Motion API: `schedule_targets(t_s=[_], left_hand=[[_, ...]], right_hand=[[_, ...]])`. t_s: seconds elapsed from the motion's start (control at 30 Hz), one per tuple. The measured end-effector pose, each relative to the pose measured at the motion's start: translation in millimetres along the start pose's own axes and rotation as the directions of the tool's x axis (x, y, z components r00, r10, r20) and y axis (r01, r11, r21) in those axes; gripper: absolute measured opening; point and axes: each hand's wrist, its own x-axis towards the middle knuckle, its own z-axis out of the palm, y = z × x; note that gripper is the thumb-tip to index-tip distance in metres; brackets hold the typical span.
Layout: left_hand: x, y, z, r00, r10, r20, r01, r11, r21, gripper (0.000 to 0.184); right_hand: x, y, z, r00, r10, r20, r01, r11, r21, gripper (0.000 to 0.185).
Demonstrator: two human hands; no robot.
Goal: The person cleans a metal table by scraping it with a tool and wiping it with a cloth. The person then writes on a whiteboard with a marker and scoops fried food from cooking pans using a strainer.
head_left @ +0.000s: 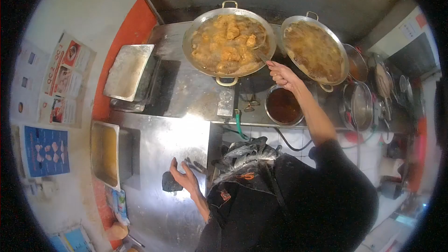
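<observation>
My right hand [283,75] is closed on the handle of a metal skimmer [262,57], whose far end reaches into the large left wok [227,80]. In that wok, golden-brown battered pieces [228,55] fry in bubbling oil; one piece [251,41] is beside the skimmer's head, which is partly hidden by the oil. Over the shiny steel table [158,140], my left hand [187,180] has its fingers apart. Next to its fingers is a small black object [171,182], perhaps a cloth; whether they touch is unclear.
A second wok [337,51] of bubbling oil stands to the right. Below it is a pot of dark reddish-brown liquid [283,106]. Two rectangular metal trays [129,72] [117,156] line the left wall. More pans [361,107], a green hose [240,123] and burner knobs are around the stove.
</observation>
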Motion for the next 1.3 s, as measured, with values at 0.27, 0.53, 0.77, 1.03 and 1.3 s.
schedule_targets(t_s=[0.27, 0.53, 0.77, 1.03, 1.3], left_hand=[[10, 1, 8, 0.998, 0.038, 0.052, -0.037, 0.999, -0.01, 0.043], [12, 1, 12, 0.996, 0.039, 0.077, -0.037, 0.999, -0.016, 0.042], [11, 0, 12, 0.996, 0.035, 0.088, -0.034, 0.999, -0.015, 0.042], [9, -11, 10, 0.994, 0.042, 0.097, -0.039, 0.999, -0.033, 0.045], [12, 2, 8, 0.994, 0.036, 0.102, -0.034, 0.999, -0.018, 0.043]], right_hand=[[-22, -12, -20, 0.994, -0.055, -0.095, 0.031, 0.971, -0.237, 0.049], [-35, -23, -21, 0.946, -0.192, -0.261, -0.009, 0.79, -0.614, 0.054], [-26, -25, -7, 0.896, -0.38, -0.231, -0.075, 0.382, -0.921, 0.056], [-15, -8, -26, 0.797, -0.594, -0.113, -0.086, 0.073, -0.994, 0.059], [-37, -5, -6, 0.637, -0.77, -0.025, 0.01, 0.041, -0.999, 0.06]])
